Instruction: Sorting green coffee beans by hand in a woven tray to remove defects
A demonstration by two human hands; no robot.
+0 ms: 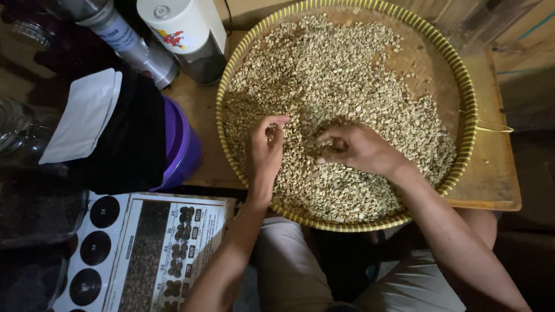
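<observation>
A round woven tray with a yellow-green rim (466, 110) sits on a wooden table and is heaped with pale green beans (347, 75). My left hand (265, 151) rests in the beans near the tray's near left side, fingers curled, seemingly cupping a few beans. My right hand (358, 149) lies just to its right on the heap, fingers bent and pinching among the beans. The two hands are a small gap apart.
A purple container (180, 144) draped with black cloth and a white pouch (84, 115) stands left of the tray. White and metal cylinders (179, 32) stand behind. A printed chart with dark circles (144, 248) lies at the lower left. My knees are below the tray.
</observation>
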